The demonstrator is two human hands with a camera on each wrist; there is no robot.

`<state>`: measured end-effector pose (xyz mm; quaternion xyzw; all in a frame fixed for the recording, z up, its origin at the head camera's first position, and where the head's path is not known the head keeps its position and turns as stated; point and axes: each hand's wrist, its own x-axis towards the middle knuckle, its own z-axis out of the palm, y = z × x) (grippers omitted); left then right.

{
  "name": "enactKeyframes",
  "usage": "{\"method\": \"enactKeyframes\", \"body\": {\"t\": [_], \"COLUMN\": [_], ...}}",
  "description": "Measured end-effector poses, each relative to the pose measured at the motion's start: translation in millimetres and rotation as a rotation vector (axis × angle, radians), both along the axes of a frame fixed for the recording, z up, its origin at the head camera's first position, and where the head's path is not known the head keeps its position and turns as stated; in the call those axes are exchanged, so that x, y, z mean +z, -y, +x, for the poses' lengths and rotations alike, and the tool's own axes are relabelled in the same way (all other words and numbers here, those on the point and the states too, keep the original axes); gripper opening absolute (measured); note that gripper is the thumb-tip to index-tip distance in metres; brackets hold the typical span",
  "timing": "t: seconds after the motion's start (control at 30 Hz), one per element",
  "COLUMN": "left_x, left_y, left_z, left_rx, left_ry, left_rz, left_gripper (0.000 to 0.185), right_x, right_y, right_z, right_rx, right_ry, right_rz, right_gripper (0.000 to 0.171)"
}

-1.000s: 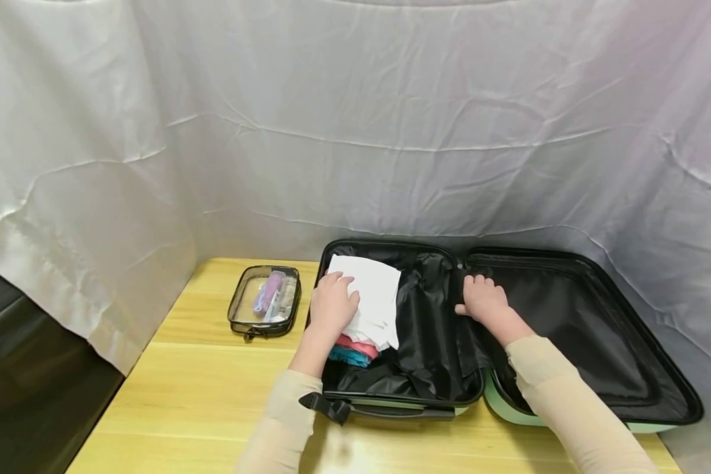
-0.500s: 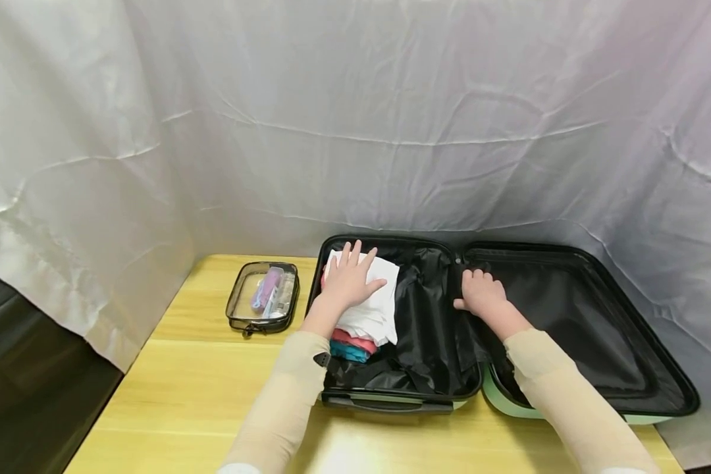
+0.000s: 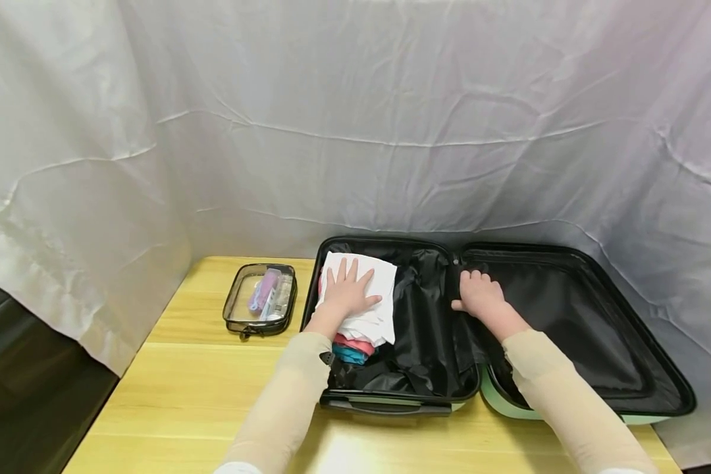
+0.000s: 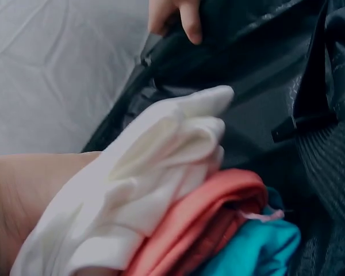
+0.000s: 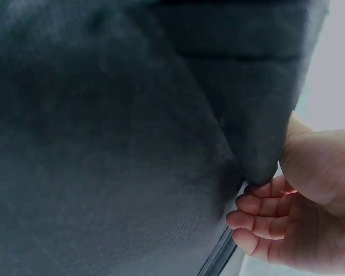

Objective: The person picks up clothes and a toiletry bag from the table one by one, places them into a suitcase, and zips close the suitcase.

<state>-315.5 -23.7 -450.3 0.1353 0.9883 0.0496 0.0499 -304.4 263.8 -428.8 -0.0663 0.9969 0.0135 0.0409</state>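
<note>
A black-lined suitcase (image 3: 421, 329) lies open on the table. In its left half is a stack of folded clothes: a white garment (image 3: 384, 273) on top, a coral-pink one (image 4: 213, 213) under it and a turquoise one (image 4: 270, 247) lowest. My left hand (image 3: 345, 295) rests palm down on the white garment, fingers spread. At the middle of the suitcase, my right hand (image 3: 480, 296) holds the edge of a black fabric divider (image 5: 132, 144). In the right wrist view its fingers curl at that edge; the thumb is mostly hidden.
Left of the suitcase, a clear zip pouch (image 3: 241, 296) with black trim contains a purple item (image 3: 264, 291) and other small things. A strap with a buckle (image 4: 305, 126) lies inside the suitcase. Grey curtains (image 3: 355, 164) stand behind the wooden table (image 3: 184, 395).
My left hand has lifted slightly from the stack's left edge, spread its fingers and settled flat on the white garment. My right hand stays at the divider.
</note>
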Motion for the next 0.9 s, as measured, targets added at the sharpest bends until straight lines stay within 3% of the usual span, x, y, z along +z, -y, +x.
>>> {"method": "enactKeyframes", "body": {"t": [0.27, 0.53, 0.9], "left_x": [-14.1, -17.6, -24.1], "left_y": [4.6, 7.0, 8.3], "left_z": [-3.2, -4.5, -10.6], "left_rx": [0.018, 0.018, 0.031], "left_ry": [0.080, 0.107, 0.140], "left_rz": [0.038, 0.109, 0.099], "left_gripper": [0.076, 0.077, 0.082], "right_x": [1.6, 1.3, 0.3], "right_y": [1.3, 0.6, 1.1], "right_z": [1.2, 3.0, 1.2], "right_rx": [0.002, 0.010, 0.005], "right_ry": [0.002, -0.011, -0.002], "right_rz": [-0.001, 0.004, 0.004], "right_gripper": [0.061, 0.060, 0.060]}}
